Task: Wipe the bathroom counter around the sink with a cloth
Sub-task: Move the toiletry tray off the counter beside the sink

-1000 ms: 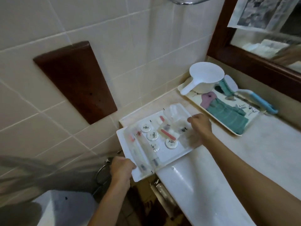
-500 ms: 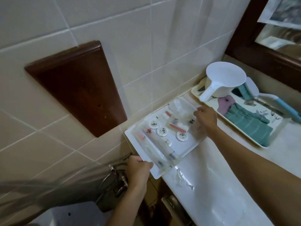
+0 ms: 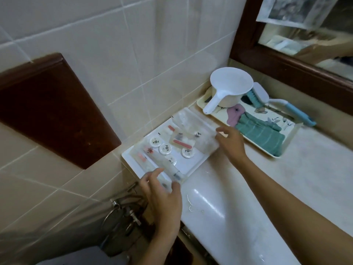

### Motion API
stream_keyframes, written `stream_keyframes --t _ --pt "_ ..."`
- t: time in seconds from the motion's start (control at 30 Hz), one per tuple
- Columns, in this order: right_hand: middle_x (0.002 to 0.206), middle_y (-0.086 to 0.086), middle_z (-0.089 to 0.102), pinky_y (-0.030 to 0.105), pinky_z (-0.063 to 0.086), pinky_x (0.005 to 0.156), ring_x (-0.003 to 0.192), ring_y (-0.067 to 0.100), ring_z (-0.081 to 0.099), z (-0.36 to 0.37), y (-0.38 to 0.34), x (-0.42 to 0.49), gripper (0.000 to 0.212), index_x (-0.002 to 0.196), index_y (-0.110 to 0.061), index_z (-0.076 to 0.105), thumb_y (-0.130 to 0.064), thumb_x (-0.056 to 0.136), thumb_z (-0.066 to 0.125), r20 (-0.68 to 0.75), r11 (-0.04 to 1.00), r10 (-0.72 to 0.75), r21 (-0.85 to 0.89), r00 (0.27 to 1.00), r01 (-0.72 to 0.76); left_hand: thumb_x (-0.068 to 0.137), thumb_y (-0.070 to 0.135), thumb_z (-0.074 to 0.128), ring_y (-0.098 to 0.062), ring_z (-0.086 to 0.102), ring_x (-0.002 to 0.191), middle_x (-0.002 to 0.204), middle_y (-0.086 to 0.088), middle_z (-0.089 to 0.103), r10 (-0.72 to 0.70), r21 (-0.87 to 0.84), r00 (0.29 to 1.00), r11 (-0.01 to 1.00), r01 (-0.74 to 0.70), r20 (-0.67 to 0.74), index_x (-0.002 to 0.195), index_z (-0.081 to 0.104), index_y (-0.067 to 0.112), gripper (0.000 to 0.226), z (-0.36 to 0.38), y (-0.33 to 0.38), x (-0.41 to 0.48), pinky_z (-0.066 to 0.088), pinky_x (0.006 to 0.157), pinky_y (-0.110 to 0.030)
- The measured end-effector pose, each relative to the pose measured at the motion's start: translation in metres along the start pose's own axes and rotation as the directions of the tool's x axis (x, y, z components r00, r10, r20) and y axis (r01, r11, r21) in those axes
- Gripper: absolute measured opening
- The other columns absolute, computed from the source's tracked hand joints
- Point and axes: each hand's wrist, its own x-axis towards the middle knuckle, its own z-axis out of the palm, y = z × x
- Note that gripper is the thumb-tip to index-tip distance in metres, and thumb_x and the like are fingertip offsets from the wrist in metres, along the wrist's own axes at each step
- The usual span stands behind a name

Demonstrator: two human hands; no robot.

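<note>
Hovering both hands, left hand point(image 3: 164, 196) and right hand point(image 3: 232, 142), fingers spread open, gripping nothing, over white tray point(image 3: 131, 161) sitting at bench point(image 3: 286, 178) left end.

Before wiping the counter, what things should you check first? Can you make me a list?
1. White tray of toiletries pushed against the wall: ok.
2. Left hand off the tray: ok, fingers spread.
3. Right hand free: ok, open beside the tray.
4. Cloth in hand: not ok; the teal cloth lies on the patterned tray.
5. Counter clear of small bits: not ok, scraps near the front edge.
6. Counter under both trays clean: cannot tell.
</note>
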Motion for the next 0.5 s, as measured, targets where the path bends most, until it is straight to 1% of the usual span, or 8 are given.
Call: stream_keyframes --t 0.07,0.13,0.2,0.27,0.33,0.4,0.43,0.5 --pt "0.110 0.003 0.063 0.022 0.038 0.080 0.099 0.013 0.055 -0.017 0.011 -0.005 0.026 0.109 -0.007 0.070 -0.006 0.086 0.059 -0.085 0.999 -0.025 -0.031 0.996 0.022 0.081 0.004 0.068 -0.002 0.048 0.109 0.117 0.017 0.042 0.293 -0.003 0.943 0.955 -0.297 0.155 0.110 0.060 0.028 0.038 0.018 0.013 -0.012 0.043 0.087 -0.014" --pt "0.106 0.005 0.067 0.023 0.040 0.078 0.098 0.017 0.059 -0.036 0.022 -0.003 0.024 0.105 -0.006 0.072 -0.005 0.085 0.058 -0.148 0.997 -0.041 -0.066 0.988 0.032 0.086 0.014 0.061 0.002 0.050 0.110 0.119 0.020 0.047 0.421 0.009 0.814 0.886 -0.463 0.400 0.112 0.061 0.028 0.030 0.038 0.017 -0.017 0.042 0.089 -0.012" --pt "0.103 0.007 0.069 0.023 0.043 0.075 0.094 0.019 0.061 -0.055 0.032 0.003 0.023 0.102 -0.004 0.073 -0.005 0.084 0.058 -0.197 0.994 -0.039 -0.110 0.980 0.017 0.092 0.028 0.049 -0.003 0.044 0.125 0.137 0.017 0.045 0.421 0.071 0.634 0.796 -0.601 0.649 0.128 0.057 0.027 0.037 0.059 0.013 -0.018 0.036 0.103 -0.018" --pt "0.109 0.011 0.068 0.028 0.046 0.082 0.100 0.024 0.061 -0.074 0.039 0.014 0.023 0.104 -0.003 0.071 -0.006 0.085 0.058 -0.256 0.982 -0.042 -0.188 0.966 -0.007 0.093 0.047 0.027 -0.012 0.024 0.144 0.158 0.008 0.025 0.341 0.151 0.488 0.677 -0.720 0.803 0.146 0.040 0.027 0.059 0.079 0.007 -0.018 0.018 0.113 -0.024" --pt "0.116 0.014 0.064 0.032 0.044 0.086 0.107 0.029 0.058 -0.091 0.045 0.028 0.025 0.108 -0.002 0.068 -0.007 0.086 0.057 -0.264 0.949 -0.051 -0.312 0.963 -0.035 0.089 0.054 0.017 -0.015 0.008 0.150 0.163 0.004 0.005 0.232 0.248 0.434 0.554 -0.795 0.871 0.153 0.026 0.027 0.070 0.094 -0.003 -0.018 0.014 0.118 -0.032" --pt "0.118 0.016 0.058 0.037 0.044 0.086 0.109 0.033 0.053 -0.102 0.051 0.047 0.025 0.109 -0.002 0.061 -0.007 0.086 0.054 -0.181 0.899 -0.054 -0.436 0.982 -0.030 0.091 0.053 0.026 -0.019 0.025 0.146 0.161 -0.001 0.020 0.241 0.308 0.437 0.431 -0.848 0.867 0.148 0.039 0.025 0.064 0.104 -0.013 -0.018 0.033 0.111 -0.038" --pt "0.119 0.015 0.056 0.041 0.046 0.088 0.110 0.033 0.052 -0.106 0.054 0.057 0.026 0.110 -0.005 0.058 -0.009 0.085 0.054 -0.122 0.874 -0.047 -0.485 0.991 -0.018 0.091 0.053 0.032 -0.021 0.036 0.142 0.157 -0.003 0.032 0.248 0.322 0.443 0.407 -0.855 0.862 0.143 0.047 0.024 0.061 0.106 -0.017 -0.019 0.041 0.105 -0.039" --pt "0.124 0.012 0.054 0.048 0.045 0.093 0.114 0.032 0.049 -0.111 0.059 0.072 0.033 0.118 -0.011 0.051 -0.018 0.085 0.056 -0.027 0.819 0.006 -0.573 1.000 -0.020 0.089 0.053 0.037 -0.022 0.043 0.137 0.152 -0.004 0.041 0.280 0.311 0.440 0.405 -0.860 0.853 0.138 0.053 0.024 0.060 0.109 -0.022 -0.020 0.043 0.101 -0.039"
